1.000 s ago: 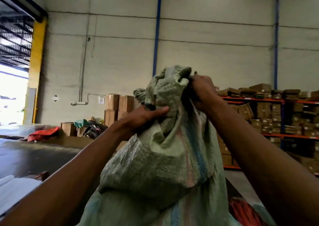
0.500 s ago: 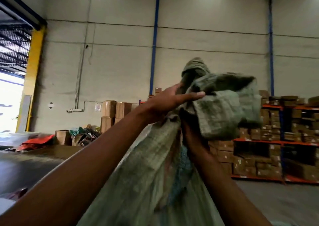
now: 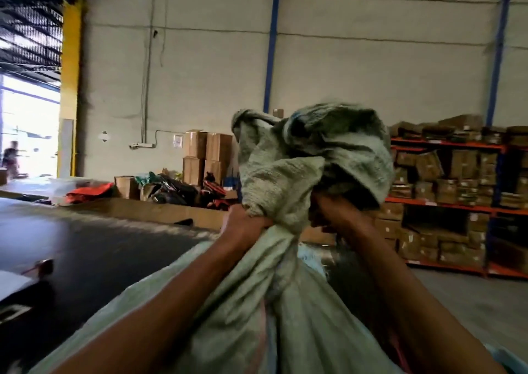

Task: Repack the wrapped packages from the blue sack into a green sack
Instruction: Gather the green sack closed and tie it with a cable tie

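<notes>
Backdrop: warehouse wall, orange shelving (image 3: 445, 202) stacked with boxes.
Green sack (image 3: 285, 302): stood before you, its neck bunched upward.
Your left hand (image 3: 245, 225): clenched round the neck.
Your right hand (image 3: 334, 216): gripped the gathered top.
</notes>
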{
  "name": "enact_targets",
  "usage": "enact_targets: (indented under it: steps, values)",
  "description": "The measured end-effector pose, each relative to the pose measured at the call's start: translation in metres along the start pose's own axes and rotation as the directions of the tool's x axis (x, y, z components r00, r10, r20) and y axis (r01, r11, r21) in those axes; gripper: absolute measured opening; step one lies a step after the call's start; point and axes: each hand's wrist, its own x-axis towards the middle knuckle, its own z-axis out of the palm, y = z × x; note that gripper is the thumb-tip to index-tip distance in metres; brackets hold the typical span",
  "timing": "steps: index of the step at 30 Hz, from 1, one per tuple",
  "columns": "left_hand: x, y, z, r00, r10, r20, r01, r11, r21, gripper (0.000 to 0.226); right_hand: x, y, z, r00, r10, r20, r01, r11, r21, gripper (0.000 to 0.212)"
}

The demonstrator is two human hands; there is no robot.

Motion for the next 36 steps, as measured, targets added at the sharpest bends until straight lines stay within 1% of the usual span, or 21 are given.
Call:
enact_targets:
  steps: [1, 2, 4, 6, 7, 9, 10, 12, 15, 17, 19, 21, 23, 25, 27, 28, 30, 31, 33, 35, 36]
  values:
    - [0.003, -0.002, -0.001, 0.990, -0.012, -0.142, 0.029, 0.993, 0.117, 0.035, 0.000, 0.011, -0.001, 0.997, 0.066, 0.032, -0.063, 0.995, -0.074, 0.043]
    - [0.002, -0.005, -0.003, 0.973, 0.012, -0.229, 0.041, 0.973, 0.225, 0.031, 0.000, 0.029, -0.001, 0.990, 0.111, 0.089, -0.109, 0.994, -0.027, 0.051]
    - [-0.007, -0.006, 0.013, 0.965, 0.110, -0.240, -0.009, 0.922, 0.387, 0.037, -0.008, 0.054, 0.006, 0.958, 0.126, 0.259, -0.184, 0.958, 0.218, 0.064]
    - [-0.028, 0.000, 0.040, 0.959, 0.284, 0.011, -0.261, 0.863, 0.432, 0.055, -0.006, 0.050, 0.018, 0.959, 0.077, 0.272, -0.175, 0.916, 0.360, 0.064]
    - [-0.037, 0.001, 0.050, 0.943, 0.273, 0.191, -0.324, 0.885, 0.334, 0.069, -0.002, 0.043, 0.023, 0.975, 0.070, 0.210, -0.148, 0.910, 0.388, 0.061]
    - [-0.047, -0.005, 0.051, 0.901, 0.134, 0.414, -0.212, 0.966, 0.148, 0.086, 0.002, 0.035, 0.035, 0.995, 0.101, -0.027, -0.083, 0.919, 0.385, 0.041]
    - [-0.047, -0.009, 0.041, 0.903, 0.052, 0.427, -0.093, 0.993, 0.078, 0.085, 0.004, 0.036, 0.041, 0.993, 0.073, -0.097, -0.029, 0.917, 0.399, 0.024]
    - [-0.042, -0.018, 0.016, 0.942, -0.068, 0.328, 0.075, 0.997, -0.011, 0.073, 0.000, 0.034, 0.055, 0.994, 0.008, -0.113, 0.046, 0.886, 0.462, 0.005]
    - [-0.035, -0.030, -0.015, 0.973, -0.127, 0.192, 0.115, 0.991, 0.071, 0.084, -0.002, 0.027, 0.079, 0.992, -0.088, -0.087, 0.121, 0.839, 0.531, 0.004]
    - [-0.039, -0.036, -0.021, 0.957, -0.162, 0.242, 0.178, 0.983, -0.049, 0.101, 0.005, 0.018, 0.092, 0.975, -0.184, -0.129, 0.223, 0.846, 0.484, 0.005]
    - [-0.045, -0.042, -0.018, 0.888, -0.225, 0.401, 0.372, 0.864, -0.338, 0.085, 0.013, 0.008, 0.104, 0.964, -0.235, -0.125, 0.266, 0.882, 0.390, 0.015]
    - [-0.043, -0.048, -0.003, 0.813, -0.319, 0.487, 0.547, 0.708, -0.448, 0.047, 0.022, 0.003, 0.112, 0.991, -0.124, -0.039, 0.130, 0.972, 0.198, 0.028]
    - [-0.041, -0.053, 0.006, 0.757, -0.462, 0.461, 0.645, 0.641, -0.417, 0.049, 0.030, 0.010, 0.108, 0.997, 0.005, 0.071, 0.006, 0.989, -0.148, 0.034]
    - [-0.037, -0.063, 0.009, 0.754, -0.554, 0.353, 0.657, 0.652, -0.378, 0.062, 0.024, 0.016, 0.099, 0.962, 0.232, 0.142, -0.152, 0.892, -0.427, 0.054]
    - [-0.033, -0.072, 0.014, 0.829, -0.532, 0.173, 0.556, 0.747, -0.365, 0.051, 0.021, 0.021, 0.093, 0.943, 0.274, 0.187, -0.191, 0.910, -0.367, 0.062]
    - [-0.033, -0.071, 0.018, 0.896, -0.431, 0.108, 0.441, 0.838, -0.321, 0.038, 0.020, 0.021, 0.094, 0.935, 0.252, 0.250, -0.157, 0.925, -0.345, 0.065]
    - [-0.044, -0.056, 0.029, 0.966, -0.220, 0.137, 0.234, 0.968, -0.095, 0.036, 0.017, 0.016, 0.098, 0.925, 0.192, 0.329, -0.042, 0.910, -0.412, 0.070]
    - [-0.049, -0.053, 0.034, 0.969, -0.181, 0.170, 0.189, 0.982, -0.029, 0.046, 0.017, 0.014, 0.100, 0.940, 0.149, 0.307, 0.008, 0.890, -0.456, 0.063]
    - [-0.050, -0.053, 0.023, 0.907, -0.229, 0.355, 0.287, 0.950, -0.121, 0.065, 0.021, 0.019, 0.099, 0.977, 0.060, 0.206, 0.033, 0.908, -0.417, 0.033]
    - [-0.040, -0.061, 0.000, 0.838, -0.238, 0.492, 0.397, 0.883, -0.250, 0.068, 0.018, 0.025, 0.100, 0.992, -0.008, 0.124, 0.034, 0.977, -0.209, 0.008]
    - [-0.032, -0.063, -0.011, 0.795, -0.236, 0.559, 0.437, 0.862, -0.257, 0.065, 0.017, 0.028, 0.103, 0.995, -0.032, 0.090, 0.041, 0.995, -0.094, 0.011]
